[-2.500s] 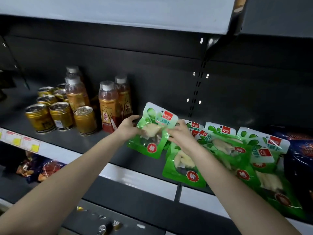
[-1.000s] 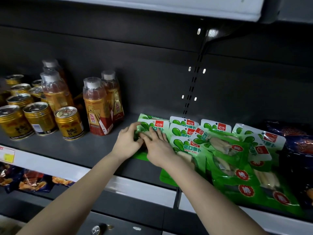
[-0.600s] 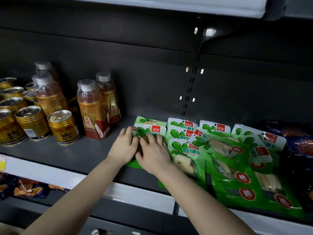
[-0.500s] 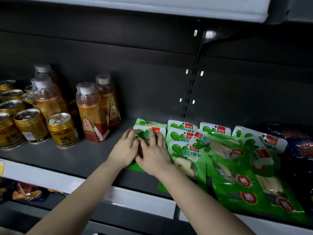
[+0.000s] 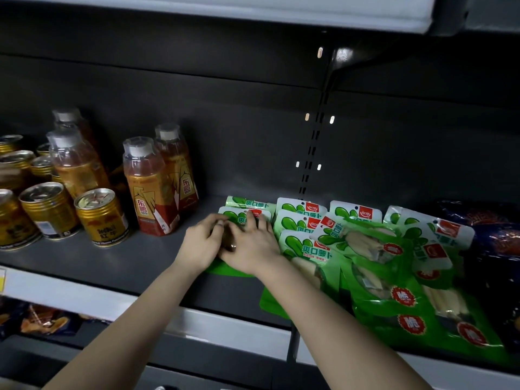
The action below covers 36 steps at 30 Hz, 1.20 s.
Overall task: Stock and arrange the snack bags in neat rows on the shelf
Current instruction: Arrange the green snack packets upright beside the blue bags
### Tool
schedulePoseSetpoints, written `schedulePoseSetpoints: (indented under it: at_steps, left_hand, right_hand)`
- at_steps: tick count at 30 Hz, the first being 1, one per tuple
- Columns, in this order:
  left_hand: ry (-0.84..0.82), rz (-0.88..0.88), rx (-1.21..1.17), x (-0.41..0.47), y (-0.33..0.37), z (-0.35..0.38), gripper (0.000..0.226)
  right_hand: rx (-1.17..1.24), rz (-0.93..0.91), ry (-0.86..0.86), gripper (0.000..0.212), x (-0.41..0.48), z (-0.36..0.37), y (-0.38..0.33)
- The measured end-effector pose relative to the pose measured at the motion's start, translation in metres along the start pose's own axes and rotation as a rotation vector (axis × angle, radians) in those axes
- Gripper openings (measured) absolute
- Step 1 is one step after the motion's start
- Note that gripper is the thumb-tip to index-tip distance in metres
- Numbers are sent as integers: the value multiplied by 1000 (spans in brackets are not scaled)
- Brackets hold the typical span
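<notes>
Green snack bags lie in overlapping rows on the dark shelf (image 5: 112, 260). The leftmost row holds a bag (image 5: 239, 216) with another bag (image 5: 247, 203) behind it. My left hand (image 5: 201, 244) rests on this front bag's left side, and my right hand (image 5: 251, 243) presses flat on its middle with fingers straight. Most of that bag is hidden under my hands; its lower edge (image 5: 225, 271) shows below them. Further rows of green bags (image 5: 305, 249) (image 5: 368, 243) (image 5: 430, 240) spread to the right, some tilted and overlapping.
Two orange drink bottles (image 5: 149, 187) stand just left of the bags, with more bottles and gold cans (image 5: 101, 218) further left. Dark blue bags (image 5: 495, 249) fill the far right. A grey price rail (image 5: 84, 296) runs along the front edge. Snack bags (image 5: 42, 322) lie on the shelf below.
Earlier both hands held a green bag in the air. They laid it on the leftmost row and now press it flat; over the last half second they barely moved.
</notes>
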State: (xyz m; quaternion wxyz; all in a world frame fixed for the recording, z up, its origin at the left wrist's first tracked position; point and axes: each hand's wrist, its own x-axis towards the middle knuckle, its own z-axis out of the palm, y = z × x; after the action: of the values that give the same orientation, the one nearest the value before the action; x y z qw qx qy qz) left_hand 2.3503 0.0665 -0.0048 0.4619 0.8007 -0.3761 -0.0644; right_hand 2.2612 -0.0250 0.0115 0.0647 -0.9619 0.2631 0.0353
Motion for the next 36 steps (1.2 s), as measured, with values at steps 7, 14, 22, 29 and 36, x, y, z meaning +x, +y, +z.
schedulePoseSetpoints:
  at_steps: [7,14,22,29,36]
  left_hand:
    - [192,-38,25,-4,4,-7,20]
    - [242,-21,102,-7,7,-6,19]
    - [46,61,196,-10,5,-4,28]
    - [63,40,257,-8,5,-3,28]
    - [127,82,274,-8,7,-5,28]
  right_hand:
    - [-25,-33,-48,74,-18,-4,-4]
    - [-15,-38,-53,76,-26,9,-7]
    - [68,-11,65,74,-18,19,-7]
    - [129,-37,88,69,-20,21,-5]
    - [27,-82,119,68,-26,15,-3]
